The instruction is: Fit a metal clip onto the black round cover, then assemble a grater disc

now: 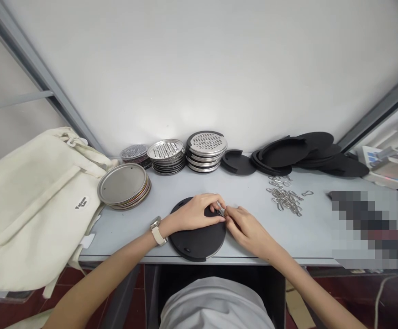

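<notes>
A black round disc [195, 240] lies flat at the front edge of the grey table [308, 237], with a metal rim showing under its near side. My left hand [195, 212], with a white watch on the wrist, rests on the disc, fingers curled. My right hand [245, 226] meets it at the disc's right edge. Both hands pinch a small metal clip [221, 210] between their fingertips.
A pile of metal clips [285, 198] lies to the right. Along the wall stand stacks of perforated metal discs [206, 151], plain metal plates [123, 186] and black discs [298, 153]. A cream fabric bag [31, 205] sits at left. A blurred patch covers the right.
</notes>
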Demonstrator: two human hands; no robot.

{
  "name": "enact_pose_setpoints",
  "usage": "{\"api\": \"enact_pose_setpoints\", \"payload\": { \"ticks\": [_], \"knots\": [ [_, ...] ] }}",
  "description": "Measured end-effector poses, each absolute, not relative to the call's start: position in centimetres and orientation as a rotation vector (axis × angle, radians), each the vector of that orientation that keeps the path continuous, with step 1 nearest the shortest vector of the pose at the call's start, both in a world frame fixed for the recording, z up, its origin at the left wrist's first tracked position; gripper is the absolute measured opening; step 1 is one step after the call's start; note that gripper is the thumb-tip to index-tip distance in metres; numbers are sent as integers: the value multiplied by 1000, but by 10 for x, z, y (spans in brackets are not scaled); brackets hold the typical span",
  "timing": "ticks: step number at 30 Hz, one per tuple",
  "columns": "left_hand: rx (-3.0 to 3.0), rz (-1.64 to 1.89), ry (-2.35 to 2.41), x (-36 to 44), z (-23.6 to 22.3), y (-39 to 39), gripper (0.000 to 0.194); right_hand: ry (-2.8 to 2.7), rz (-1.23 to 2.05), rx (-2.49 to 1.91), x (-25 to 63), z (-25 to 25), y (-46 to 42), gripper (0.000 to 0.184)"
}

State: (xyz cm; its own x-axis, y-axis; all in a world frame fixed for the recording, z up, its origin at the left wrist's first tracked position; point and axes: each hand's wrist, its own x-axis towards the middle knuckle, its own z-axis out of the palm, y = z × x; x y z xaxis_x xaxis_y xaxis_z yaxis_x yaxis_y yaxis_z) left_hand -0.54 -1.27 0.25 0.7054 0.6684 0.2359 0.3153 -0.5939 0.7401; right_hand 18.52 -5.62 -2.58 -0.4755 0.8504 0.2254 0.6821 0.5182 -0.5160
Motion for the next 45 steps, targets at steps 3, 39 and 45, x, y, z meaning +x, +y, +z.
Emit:
{"api": "enact_pose_setpoints", "payload": {
  "ticks": [3, 39, 45],
  "knots": [
    [2203, 647, 742, -5, 4, -13, 19, -2288, 496, -1249, 185, -26, -57, 22],
    [2219, 615, 715, -7, 7, -16, 19, -2299, 473, -1193, 184, -28, -56, 25],
    [2155, 589, 714, -7, 8, -15, 22, -2303, 479, -1182, 186, -30, -56, 24]
  ]
}}
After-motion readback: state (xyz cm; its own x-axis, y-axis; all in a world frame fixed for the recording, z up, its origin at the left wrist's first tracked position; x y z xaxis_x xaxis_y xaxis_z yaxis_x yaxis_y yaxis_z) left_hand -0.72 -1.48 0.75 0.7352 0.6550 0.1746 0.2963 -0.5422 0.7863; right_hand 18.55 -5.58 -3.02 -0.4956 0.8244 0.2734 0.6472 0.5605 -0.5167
